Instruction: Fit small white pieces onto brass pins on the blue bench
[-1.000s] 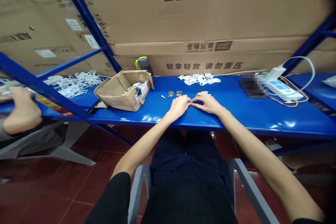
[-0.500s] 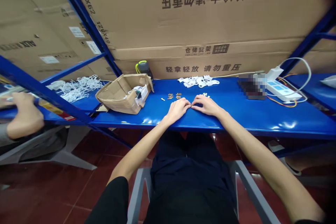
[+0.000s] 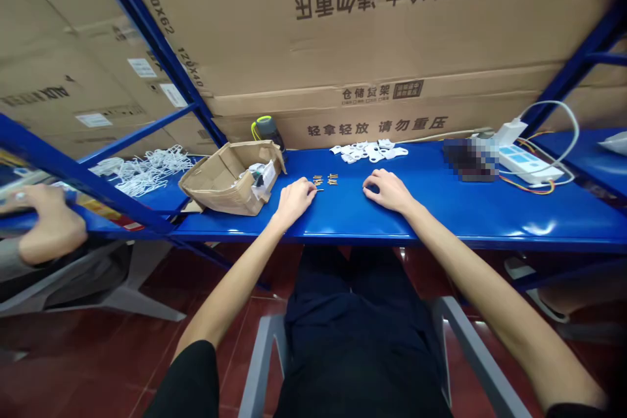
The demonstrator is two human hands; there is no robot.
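Note:
Near the box, my left hand (image 3: pixel 296 201) is closed, with a thin brass-coloured piece showing at its fingertips. Just beyond those fingertips lie two small groups of brass-coloured pieces (image 3: pixel 332 179) on the blue tabletop (image 3: pixel 343 221). My right hand (image 3: pixel 388 191) rests on the tabletop to the right, its fingers curled; whatever is between or under them is hidden. Several flat white plastic parts (image 3: pixel 375 153) form a loose pile behind both hands.
An open cardboard box (image 3: pixel 220 192) with items stands left, a dark bottle (image 3: pixel 267 129) behind it. A white power strip (image 3: pixel 529 166) with cables lies right, beside a blurred dark object. White cords (image 3: pixel 147 170) and a person's hand (image 3: pixel 51 225) are at the far left.
My hands have come apart. The left one has moved left to the brass-coloured pieces; the right has shifted only slightly, and the small white pieces beside it are now hidden.

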